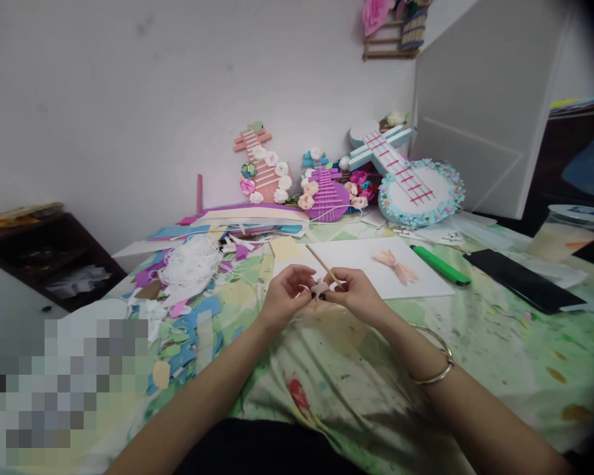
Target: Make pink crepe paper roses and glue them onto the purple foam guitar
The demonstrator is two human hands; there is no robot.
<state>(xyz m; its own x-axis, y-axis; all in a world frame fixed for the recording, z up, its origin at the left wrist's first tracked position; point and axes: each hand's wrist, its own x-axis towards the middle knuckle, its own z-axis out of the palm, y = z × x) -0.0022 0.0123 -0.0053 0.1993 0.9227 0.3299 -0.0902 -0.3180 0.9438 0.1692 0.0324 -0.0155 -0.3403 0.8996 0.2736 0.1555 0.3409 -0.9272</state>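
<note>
Pinching: step in hand, by my read, was shaping a small pale pink piece (319,289) by fingertip, at the near edge of the white sheet (351,252).
Left hand (288,298): fingers curled, thumb and fingertips closed on the piece's left side.
Right hand (354,293): thumb tip on the piece's right side, thin stick (319,259) gripped, slanting up and left. Couldn't tell if stick met piece.
Next move: likely called for light, even pressure from both thumbs, stick under control.
String pile (193,262): white, tangled, left on the table; blue scraps (192,340) nearer me.
Green cloth (480,349): patterned, stained, rumpled towards me.
Peach bundle (395,266): cinched at the middle, lay on the sheet, right of my hands.
Green tool (440,265): along the sheet's right edge; type unclear.
Black flat object (519,280): further right, lidded tub (567,231) behind it.
Dark shelf (74,247): far left of room, papers inside.
Pale wall (129,99): behind three lute-shaped crafts, peach (264,175), purple (328,201), blue-and-white (413,188).
Wooden rack (389,49): up on the wall, pink flower attached.
Grey panel (480,112): stood at right.
</note>
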